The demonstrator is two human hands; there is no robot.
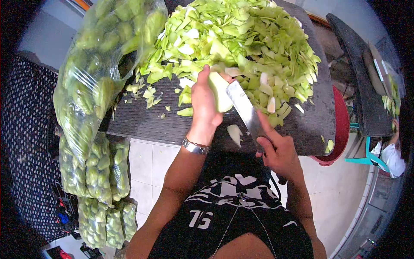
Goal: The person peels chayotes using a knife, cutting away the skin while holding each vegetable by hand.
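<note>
My left hand (203,97), with a metal watch at the wrist, is closed around a pale, peeled fruit that looks like a green mango (221,91). In my right hand (276,149) is a broad-bladed knife (242,103); its handle is mostly hidden by my fingers. The upper end of the blade lies against the right side of the mango. Just below the blade, a thin pale slice (235,134) shows at the table's near edge. Beyond both hands a large heap of green and whitish slices (241,43) covers much of the dark table (146,116).
A big clear bag of green fruit (92,82) leans over the table's left side. Smaller filled bags (97,172) stack below it. A red tub (338,129) stands under the right edge. Farther right are another dark table (358,73), a teal stool (368,157) and part of another person.
</note>
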